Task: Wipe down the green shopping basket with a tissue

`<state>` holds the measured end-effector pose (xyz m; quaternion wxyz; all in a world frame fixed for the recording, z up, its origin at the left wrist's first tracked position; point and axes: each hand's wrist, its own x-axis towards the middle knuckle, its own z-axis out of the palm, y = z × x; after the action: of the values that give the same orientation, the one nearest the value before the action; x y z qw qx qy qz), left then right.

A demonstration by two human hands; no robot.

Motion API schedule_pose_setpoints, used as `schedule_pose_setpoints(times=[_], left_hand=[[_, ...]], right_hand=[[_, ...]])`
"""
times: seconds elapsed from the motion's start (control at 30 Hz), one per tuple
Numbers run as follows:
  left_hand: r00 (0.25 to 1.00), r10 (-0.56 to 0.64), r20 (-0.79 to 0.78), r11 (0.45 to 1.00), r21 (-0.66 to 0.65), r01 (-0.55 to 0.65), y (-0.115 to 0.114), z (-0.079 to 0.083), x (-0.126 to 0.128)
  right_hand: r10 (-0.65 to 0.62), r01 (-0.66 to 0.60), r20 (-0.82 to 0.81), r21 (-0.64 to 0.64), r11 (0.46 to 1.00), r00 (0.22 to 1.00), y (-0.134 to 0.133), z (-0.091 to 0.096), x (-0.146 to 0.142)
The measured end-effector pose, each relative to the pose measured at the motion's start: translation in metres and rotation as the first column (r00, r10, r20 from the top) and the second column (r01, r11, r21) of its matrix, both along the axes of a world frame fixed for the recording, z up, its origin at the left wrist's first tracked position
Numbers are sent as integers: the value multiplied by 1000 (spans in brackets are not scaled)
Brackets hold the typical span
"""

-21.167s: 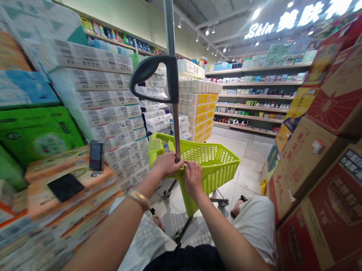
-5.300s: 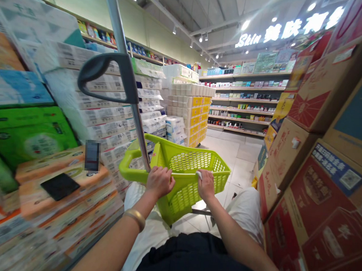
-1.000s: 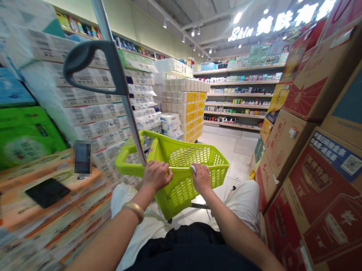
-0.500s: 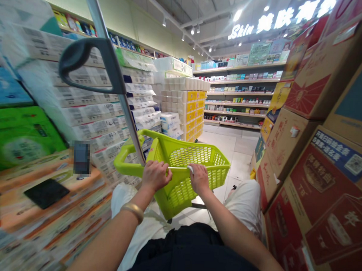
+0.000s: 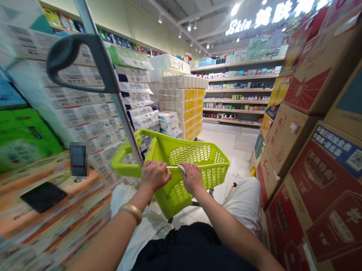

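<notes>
A lime-green shopping cart (image 5: 178, 195) with a perforated basket stands directly in front of me, its side towards me. My left hand (image 5: 155, 176) is closed round the near rim of the basket, close to the cart's handle (image 5: 122, 164). On the same rim, a little to the right, my right hand (image 5: 192, 178) presses a folded white cloth (image 5: 182, 167); it could also be a tissue. Most of the white piece is hidden under the fingers. A metal pole (image 5: 124, 115) with a grey loop handle (image 5: 82, 63) rises beside the cart's handle end.
Stacked tissue packs (image 5: 89, 103) line the left side, with a dark flat panel (image 5: 43, 196) lying on an orange pack (image 5: 8, 208). Cartons (image 5: 325, 185) are piled close on my right. Shelves of small goods (image 5: 237, 90) stand at the back beyond a tiled floor (image 5: 234, 154).
My right hand has slid left along the basket rim with the white cloth, nearer my left hand. The left hand keeps its hold. The view has shifted slightly.
</notes>
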<state>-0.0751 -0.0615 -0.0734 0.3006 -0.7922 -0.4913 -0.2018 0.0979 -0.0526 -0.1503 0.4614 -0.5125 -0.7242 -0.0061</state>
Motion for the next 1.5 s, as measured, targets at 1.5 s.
schedule_pose_setpoints(times=[1.5], left_hand=[[1000,13,-13,998,56,-12,4,-1,8]], right_hand=[[-260,259,-70,-22,966,963,5,-11,33]])
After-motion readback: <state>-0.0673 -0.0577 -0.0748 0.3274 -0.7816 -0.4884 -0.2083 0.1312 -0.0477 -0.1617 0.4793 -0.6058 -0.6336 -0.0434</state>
